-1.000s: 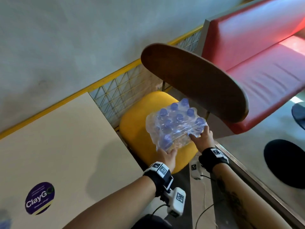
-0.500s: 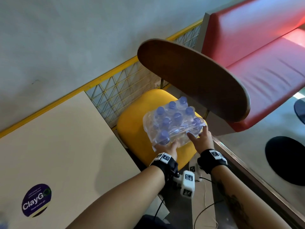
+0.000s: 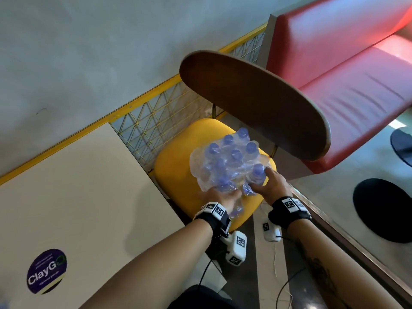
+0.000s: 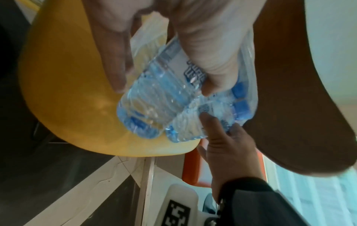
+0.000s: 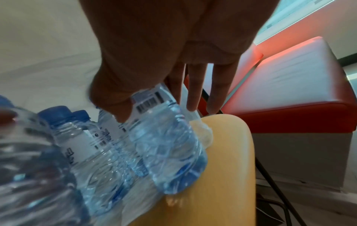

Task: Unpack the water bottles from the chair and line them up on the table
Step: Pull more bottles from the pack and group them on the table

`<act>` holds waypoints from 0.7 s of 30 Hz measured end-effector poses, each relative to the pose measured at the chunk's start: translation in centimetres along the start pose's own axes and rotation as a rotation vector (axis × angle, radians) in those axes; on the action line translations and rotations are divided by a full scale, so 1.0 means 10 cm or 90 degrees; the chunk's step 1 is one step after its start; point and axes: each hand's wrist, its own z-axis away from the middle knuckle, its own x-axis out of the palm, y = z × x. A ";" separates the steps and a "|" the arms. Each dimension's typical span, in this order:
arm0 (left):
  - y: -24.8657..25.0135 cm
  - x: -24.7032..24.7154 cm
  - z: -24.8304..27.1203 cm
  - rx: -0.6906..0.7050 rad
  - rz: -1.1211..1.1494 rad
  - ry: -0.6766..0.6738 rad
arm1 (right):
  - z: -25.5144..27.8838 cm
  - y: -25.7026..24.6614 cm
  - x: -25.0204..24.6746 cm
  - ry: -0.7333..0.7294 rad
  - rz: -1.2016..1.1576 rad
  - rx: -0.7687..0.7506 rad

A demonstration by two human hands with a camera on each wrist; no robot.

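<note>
A shrink-wrapped pack of water bottles (image 3: 229, 161) with blue caps sits tilted on the yellow chair seat (image 3: 178, 175). My left hand (image 3: 223, 196) is at the pack's near edge. In the left wrist view its thumb and fingers (image 4: 210, 64) curl round one clear bottle (image 4: 154, 104) sticking out of the wrap. My right hand (image 3: 266, 182) is at the near right corner and grips a bottle (image 5: 166, 145) by its labelled part, thumb in front and fingers behind. The beige table (image 3: 78, 197) lies to the left and holds no bottles in view.
The chair's brown backrest (image 3: 256, 103) overhangs the far side of the pack. A yellow wire grid (image 3: 156, 121) runs between table and wall. A red bench (image 3: 345, 85) stands at the right. Black round bases (image 3: 383, 210) and cables (image 3: 278, 275) lie on the floor.
The pack has tipped toward me on the seat. My right hand has closed round the near right corner bottle, and my left hand has moved over a bottle at the near edge.
</note>
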 end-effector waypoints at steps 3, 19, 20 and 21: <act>-0.06 -0.04 0.07 0.117 -0.100 -0.039 | 0.11 0.07 -0.02 -0.014 -0.028 -0.034; -2.58 -2.17 0.92 0.148 -0.069 0.250 | 1.50 -1.36 0.64 -0.284 -0.051 -0.263; -2.83 -2.32 1.03 0.137 -0.062 0.274 | 1.58 -1.56 0.79 -0.313 -0.029 -0.293; -3.08 -2.45 1.15 0.124 -0.058 0.296 | 1.66 -1.76 0.96 -0.348 -0.016 -0.326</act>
